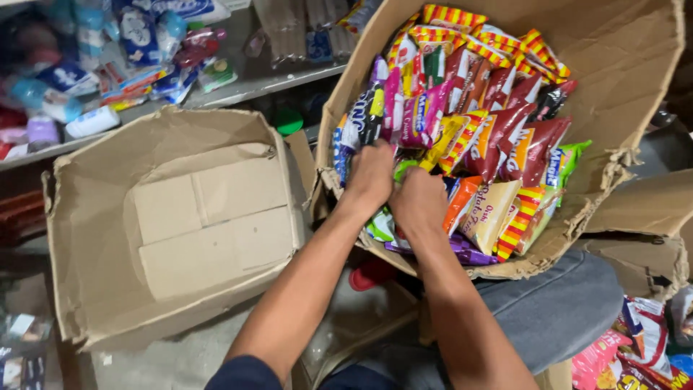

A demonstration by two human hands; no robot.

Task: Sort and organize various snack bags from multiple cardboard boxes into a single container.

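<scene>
A torn cardboard box (pixel 621 87) rests tilted on my lap, packed with several colourful snack packets (pixel 498 137) in red, yellow, pink and orange. My left hand (pixel 369 177) reaches into the near left corner of that box, fingers curled down among the packets. Beside it, my right hand (pixel 419 202) is also buried in the packets, fingers hidden, touching green and orange wrappers. What either hand grips cannot be seen. An open cardboard box (pixel 94 238) with nothing in it lies on its side to the left.
A metal shelf (pixel 253 83) behind holds several wrapped goods in blue and white. More snack packets (pixel 635 347) lie at the lower right. A torn cardboard flap (pixel 650 238) hangs at the right. My knee in grey trousers (pixel 548 310) supports the full box.
</scene>
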